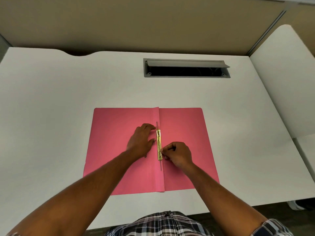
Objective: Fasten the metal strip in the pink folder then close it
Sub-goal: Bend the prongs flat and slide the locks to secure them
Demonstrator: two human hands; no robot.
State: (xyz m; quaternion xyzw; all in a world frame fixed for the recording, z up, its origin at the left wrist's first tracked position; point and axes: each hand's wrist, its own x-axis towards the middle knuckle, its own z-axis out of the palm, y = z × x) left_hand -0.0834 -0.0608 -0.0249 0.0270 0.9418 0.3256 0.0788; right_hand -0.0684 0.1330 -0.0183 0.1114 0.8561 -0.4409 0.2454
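Note:
A pink folder [184, 133] lies open and flat on the white desk. Along its centre fold runs a gold metal strip [158, 142], with thin grey prongs sticking out past both of its ends. My left hand [140, 140] rests flat on the left flap, fingertips touching the strip's upper part. My right hand [177, 154] sits on the right flap, its thumb and fingers pinched at the strip's lower end. What the fingertips grip exactly is too small to make out.
The white desk [68, 99] stretches around the folder. A grey cable slot [186, 68] with its lid raised is set into the desk behind the folder. A beige partition wall stands at the back, and a second white desk [286, 82] adjoins on the right.

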